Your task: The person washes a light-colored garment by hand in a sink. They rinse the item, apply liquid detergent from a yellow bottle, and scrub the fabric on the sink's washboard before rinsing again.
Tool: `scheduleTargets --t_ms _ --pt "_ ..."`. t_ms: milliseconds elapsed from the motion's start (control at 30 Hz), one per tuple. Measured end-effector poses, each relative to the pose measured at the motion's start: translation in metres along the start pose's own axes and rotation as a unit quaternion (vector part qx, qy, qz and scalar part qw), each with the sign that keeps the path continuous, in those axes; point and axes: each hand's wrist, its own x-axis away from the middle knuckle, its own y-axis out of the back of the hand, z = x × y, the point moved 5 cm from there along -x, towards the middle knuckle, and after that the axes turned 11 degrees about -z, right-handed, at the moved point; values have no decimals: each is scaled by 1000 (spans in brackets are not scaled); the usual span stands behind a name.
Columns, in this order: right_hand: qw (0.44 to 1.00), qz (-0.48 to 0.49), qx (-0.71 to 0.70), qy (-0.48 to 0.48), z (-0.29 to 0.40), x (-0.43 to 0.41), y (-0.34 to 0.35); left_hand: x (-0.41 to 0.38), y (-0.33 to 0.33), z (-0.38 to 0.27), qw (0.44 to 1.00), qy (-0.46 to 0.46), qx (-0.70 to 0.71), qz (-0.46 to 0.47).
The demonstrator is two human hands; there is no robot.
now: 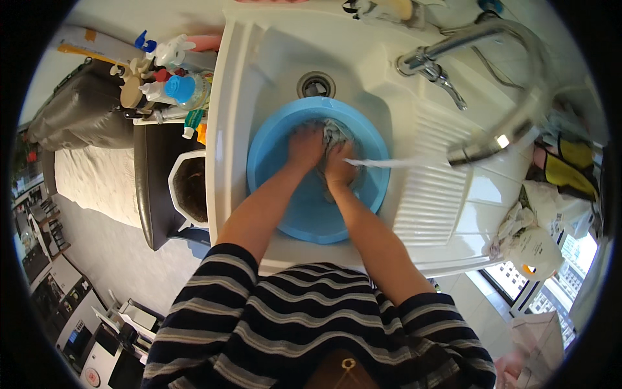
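A blue plastic basin (pixel 265 146) with water in it sits in a white sink (pixel 272 53). Inside it, a wet, bunched grey patterned cloth (pixel 334 132) lies between my hands. My left hand (pixel 306 145) grips the cloth at its left side, its fingertips blurred in the water. On the other side, my right hand (pixel 341 165) is closed over the cloth. A water stream (pixel 388 163) runs from the chrome faucet (pixel 466 154) onto my right hand. Part of the cloth is hidden under my hands.
A ribbed washboard surface (pixel 430 180) adjoins the sink on the right. Above the basin is the drain (pixel 316 86). Pump bottles and a blue-capped bottle (pixel 187 90) stand at left, above a white bin (pixel 189 187). A white plastic jug (pixel 533 253) is at far right.
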Motion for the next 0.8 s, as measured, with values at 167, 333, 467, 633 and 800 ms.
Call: scheduleTargets --t_ms 167,333,467,633,800 --pt "980 132 -145 -27 -23 -34 20 -5 46 18 993 83 30 83" --pt "977 133 -164 17 -2 11 79 58 110 21 999 -3 38 35" --pt "876 428 -62 214 -10 60 101 122 140 20 959 -114 9 259" --pt "932 350 -48 76 2 31 110 113 126 17 977 -57 35 204" --pt "977 75 -150 132 3 -1 44 59 56 10 986 93 106 -92"
